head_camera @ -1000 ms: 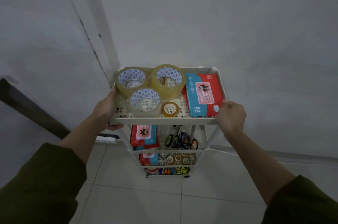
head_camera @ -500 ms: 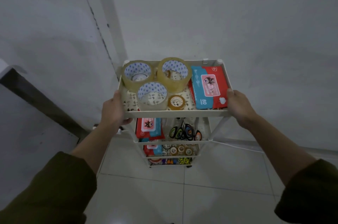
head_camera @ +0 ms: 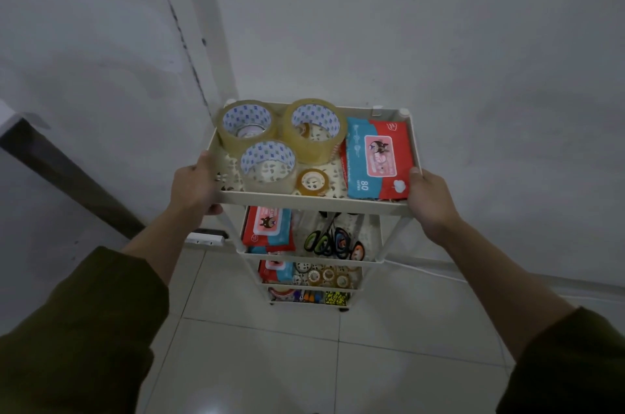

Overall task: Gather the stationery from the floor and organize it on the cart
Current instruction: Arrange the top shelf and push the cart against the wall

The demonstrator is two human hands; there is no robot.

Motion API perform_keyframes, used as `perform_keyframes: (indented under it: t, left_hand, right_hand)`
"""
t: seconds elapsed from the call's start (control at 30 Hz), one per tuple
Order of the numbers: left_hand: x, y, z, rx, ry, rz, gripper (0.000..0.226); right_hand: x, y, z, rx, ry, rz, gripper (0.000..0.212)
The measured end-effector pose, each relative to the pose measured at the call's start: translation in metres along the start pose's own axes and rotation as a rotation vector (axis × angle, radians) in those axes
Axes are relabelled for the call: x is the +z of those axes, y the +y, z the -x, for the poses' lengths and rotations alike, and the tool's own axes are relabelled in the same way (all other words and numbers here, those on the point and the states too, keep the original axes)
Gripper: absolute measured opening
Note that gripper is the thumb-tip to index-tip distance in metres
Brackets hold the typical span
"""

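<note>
Leftward, a dark diagonal beam (head_camera: pixel 67 177) runs down the wall toward a white power strip (head_camera: pixel 206 238) lying on the floor just beside the cart (head_camera: pixel 314 202), and a white cable (head_camera: pixel 426 266) trails along the wall's base on the far side. Wall rises close behind the cart's back rim, while pale floor tiles (head_camera: pixel 270 363) spread open in front of it. On the top tray, three large clear tape rolls (head_camera: pixel 267 165) cluster at the left, a small tape roll (head_camera: pixel 313 181) sits by the front edge, and a red-and-blue wet wipes pack (head_camera: pixel 377 160) fills the right side. Lower down — another wipes pack (head_camera: pixel 267 226) and several scissors (head_camera: pixel 334 243) on the second tier, small tape rolls (head_camera: pixel 328 276) on the third, mixed colourful items on the bottom one, too small to tell. Both arms reach forward in olive sleeves: the left hand (head_camera: pixel 194 185) grips the tray's left front corner with thumb over the rim, and the right hand (head_camera: pixel 429 197) clasps the right front corner.
</note>
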State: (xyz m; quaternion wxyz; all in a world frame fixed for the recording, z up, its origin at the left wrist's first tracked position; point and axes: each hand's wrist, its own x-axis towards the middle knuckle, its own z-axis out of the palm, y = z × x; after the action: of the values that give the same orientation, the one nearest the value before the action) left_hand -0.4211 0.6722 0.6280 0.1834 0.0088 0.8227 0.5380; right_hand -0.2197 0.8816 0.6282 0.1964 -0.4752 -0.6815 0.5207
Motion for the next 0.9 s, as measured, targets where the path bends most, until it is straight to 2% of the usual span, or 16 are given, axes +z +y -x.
perform_keyframes:
  t: [0.33,0.47,0.53,0.6,0.63,0.7,0.8,0.83,0.9]
  left_hand:
    - [-0.013,-0.003,-0.016,0.008,0.017,0.044,0.041]
    - [-0.001,0.002,-0.007,0.014,-0.061,0.03,0.046]
    - [0.001,0.001,-0.003,0.099,-0.025,-0.107,0.052]
    - [-0.003,-0.004,0.001,0.29,0.05,-0.306,0.055]
    - [-0.007,-0.008,0.003,0.382,0.05,-0.399,0.058]
    - [-0.013,-0.017,0.008,0.508,-0.039,-0.555,0.078]
    - [-0.015,-0.028,0.011,0.588,-0.123,-0.687,0.112]
    - [-0.014,-0.031,0.01,0.6,-0.112,-0.683,0.116]
    - [-0.009,-0.034,0.007,0.628,-0.068,-0.628,0.11]
  right_hand:
    - [0.019,-0.009,-0.013,-0.019,-0.028,-0.017,0.039]
    - [0.002,-0.003,-0.014,-0.02,-0.049,0.033,0.041]
    - [-0.005,0.0,-0.015,-0.049,-0.052,0.132,0.044]
    - [-0.006,0.0,-0.011,-0.154,-0.012,0.303,0.047]
    - [-0.006,0.002,-0.008,-0.237,0.022,0.4,0.049]
    - [-0.005,0.005,-0.001,-0.373,0.02,0.579,0.067]
    - [-0.007,0.004,0.008,-0.428,-0.077,0.619,0.103]
    - [-0.008,0.003,0.008,-0.421,-0.091,0.628,0.11]
    - [-0.007,0.002,0.009,-0.409,-0.121,0.689,0.116]
